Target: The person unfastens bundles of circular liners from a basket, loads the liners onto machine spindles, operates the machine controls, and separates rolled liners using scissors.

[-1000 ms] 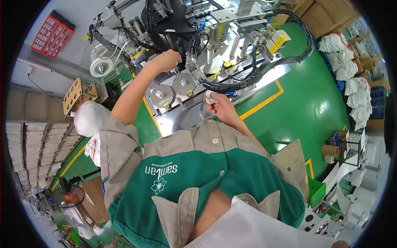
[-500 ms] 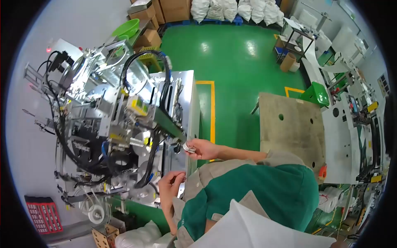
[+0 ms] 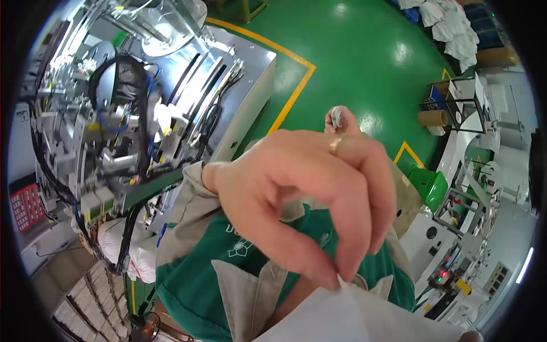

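Observation:
Large in the foreground, my left hand pinches the pointed edge of a white face mask between thumb and forefinger. A gold-coloured ring is on one of its fingers. Beyond it, my right hand is held out over the green floor, closed around a small whitish-grey item whose kind I cannot make out. The left hand hides most of the right arm. Below both hands is my green and beige work jacket.
A machine with black cables and metal parts stands at left. Yellow lines mark the green floor. At right are a green bin, a cardboard tube and more equipment. White sacks lie at the back.
My left hand has risen from beside the machine to the mask and closed on its edge. My right hand has moved away from the machine, still holding the small item. The view has turned right.

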Available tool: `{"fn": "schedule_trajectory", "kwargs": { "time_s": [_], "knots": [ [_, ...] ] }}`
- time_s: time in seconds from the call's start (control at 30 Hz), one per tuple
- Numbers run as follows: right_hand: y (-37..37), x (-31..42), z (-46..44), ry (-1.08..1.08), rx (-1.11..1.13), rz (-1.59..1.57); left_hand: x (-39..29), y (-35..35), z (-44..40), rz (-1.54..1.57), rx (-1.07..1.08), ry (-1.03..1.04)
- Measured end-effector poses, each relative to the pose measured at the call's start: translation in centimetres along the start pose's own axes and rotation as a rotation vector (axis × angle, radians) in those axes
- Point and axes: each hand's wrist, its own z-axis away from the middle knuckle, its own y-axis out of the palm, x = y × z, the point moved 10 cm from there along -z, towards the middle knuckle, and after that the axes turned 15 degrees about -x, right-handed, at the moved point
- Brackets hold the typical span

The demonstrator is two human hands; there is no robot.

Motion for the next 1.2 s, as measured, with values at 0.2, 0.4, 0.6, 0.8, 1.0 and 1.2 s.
{"fn": "schedule_trajectory", "kwargs": {
  "time_s": [0.2,0.4,0.6,0.8,1.0,1.2],
  "knots": [
    [3.5,9.8,-9.7,-0.075,0.018,-0.06,1.9,-11.5,-9.3,-0.176,-0.293,-0.001],
    [11.2,17.0,-22.8,0.026,0.078,0.03,-3.5,-22.4,-16.2,-0.218,-0.312,0.315],
    [24.4,24.0,-35.6,0.031,0.261,0.303,-12.2,-29.6,-19.8,-0.491,-0.41,0.612],
    [47.3,24.0,-43.7,0.166,0.72,0.551,-20.5,-27.9,-18.0,-1.01,-0.646,0.827],
    [79.3,21.0,-41.6,-0.444,1.17,0.622,-21.2,-23.5,-19.1,-1.341,-1.493,1.231],
    [99.0,8.9,-42.1,-0.657,1.366,0.759,-24.1,-25.4,-21.5,-1.62,-1.597,1.223]
  ]
}}
